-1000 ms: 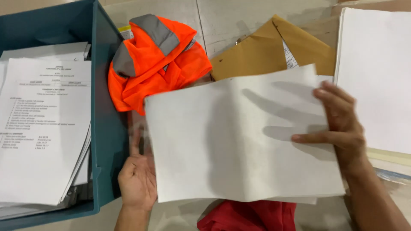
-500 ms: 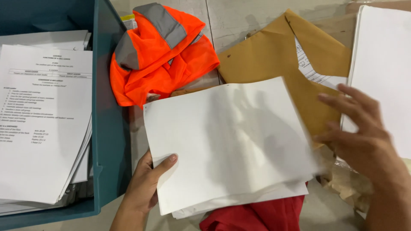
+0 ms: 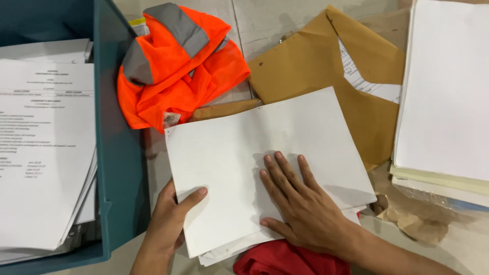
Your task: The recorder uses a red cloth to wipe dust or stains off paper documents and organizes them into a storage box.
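Head view, looking down. The sheaf of white paper [image 3: 239,153] lies tilted at the centre of the frame, its lower edge overlapping a red cloth [image 3: 290,259] at 6 o'clock. The left hand [image 3: 170,219], at 7 o'clock of the sheaf, grasps the lower left edge, thumb on top of the top sheet and the other fingers hidden beneath. The right hand [image 3: 300,203], entering from 4 o'clock, lies flat on the top sheet with fingers extended and spread, palm down, gripping nothing. At 11 o'clock of the sheaf lies a crumpled orange safety vest [image 3: 178,66] with grey bands; at 1 o'clock, a brown envelope [image 3: 316,66], partly under the sheaf, with a printed slip showing at its torn edge. At 3 o'clock sits a separate stack of white sheets [image 3: 448,91]. At 9 o'clock, a teal bin [image 3: 119,153] holds printed pages [image 3: 43,153].
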